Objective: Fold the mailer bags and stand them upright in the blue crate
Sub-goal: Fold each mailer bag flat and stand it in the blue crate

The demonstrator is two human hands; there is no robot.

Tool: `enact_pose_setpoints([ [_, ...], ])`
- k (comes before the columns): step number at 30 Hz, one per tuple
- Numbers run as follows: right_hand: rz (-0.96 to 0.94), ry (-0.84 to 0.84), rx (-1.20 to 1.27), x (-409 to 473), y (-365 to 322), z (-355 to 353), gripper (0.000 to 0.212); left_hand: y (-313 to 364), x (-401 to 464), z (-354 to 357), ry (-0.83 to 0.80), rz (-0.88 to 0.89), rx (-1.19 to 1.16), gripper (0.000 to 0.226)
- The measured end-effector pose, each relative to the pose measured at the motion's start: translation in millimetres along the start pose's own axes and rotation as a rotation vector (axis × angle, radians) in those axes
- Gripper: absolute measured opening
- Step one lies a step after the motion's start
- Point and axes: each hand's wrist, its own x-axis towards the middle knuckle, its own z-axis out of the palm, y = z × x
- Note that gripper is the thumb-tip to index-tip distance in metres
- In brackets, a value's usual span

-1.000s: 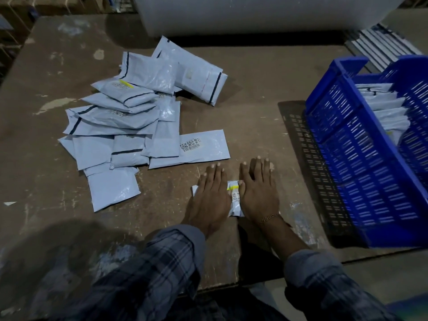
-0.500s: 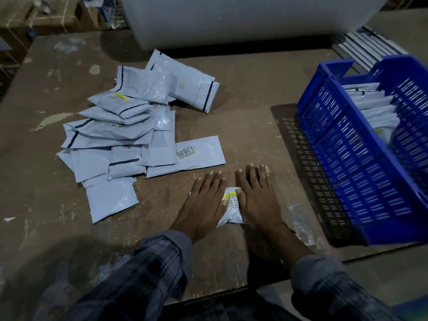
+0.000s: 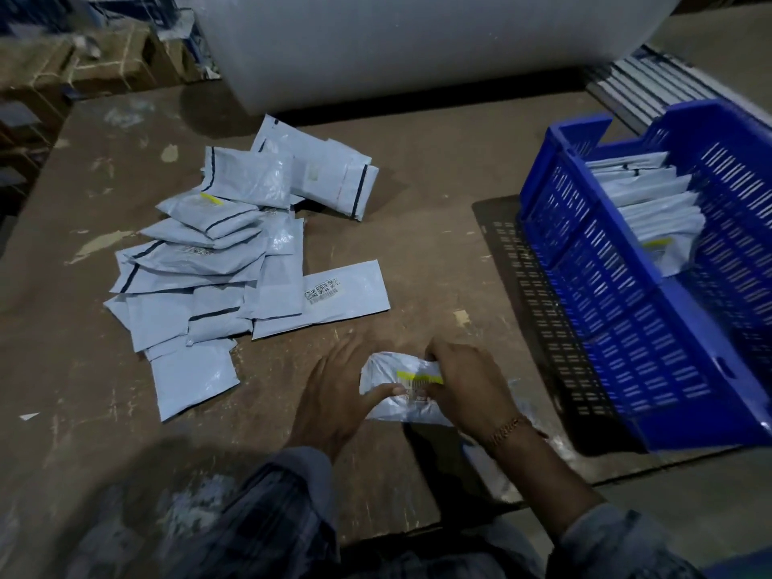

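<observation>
A folded white mailer bag (image 3: 394, 371) with a yellow strip and a barcode label sits between my hands near the table's front edge. My right hand (image 3: 470, 388) grips its right side with curled fingers. My left hand (image 3: 338, 394) holds its left side, the thumb pressed across the bag's front. A loose pile of white mailer bags (image 3: 221, 261) lies on the table to the left and behind. The blue crate (image 3: 618, 311) stands tilted at the right, with several folded bags (image 3: 656, 211) upright inside it.
A large white roll (image 3: 417, 43) lies across the back of the brown table (image 3: 434, 244). A dark perforated panel (image 3: 526, 294) lies under the crate's left side. Stacked grey strips (image 3: 643, 81) sit behind the crate. Cardboard boxes (image 3: 83, 64) stand beyond the table's far left corner.
Both hands were pressing the bag flat on the table with straight fingers. Now they have curled round it and lifted its upper part off the table.
</observation>
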Motion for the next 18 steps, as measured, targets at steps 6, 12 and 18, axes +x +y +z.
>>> enact_pose_setpoints([
  [6,-0.07,0.134,-0.11,6.7,17.8,-89.8,0.055,85.6,18.6,-22.5,0.229,0.354,0.193,0.039],
  [12,-0.088,0.367,-0.137,-13.4,43.2,-175.0,0.043,184.1,24.4,-33.2,0.358,0.539,0.061,0.027],
  [18,-0.119,0.468,-0.209,-27.5,78.9,-219.2,0.037,227.2,36.7,-19.8,0.39,0.626,0.042,0.026],
])
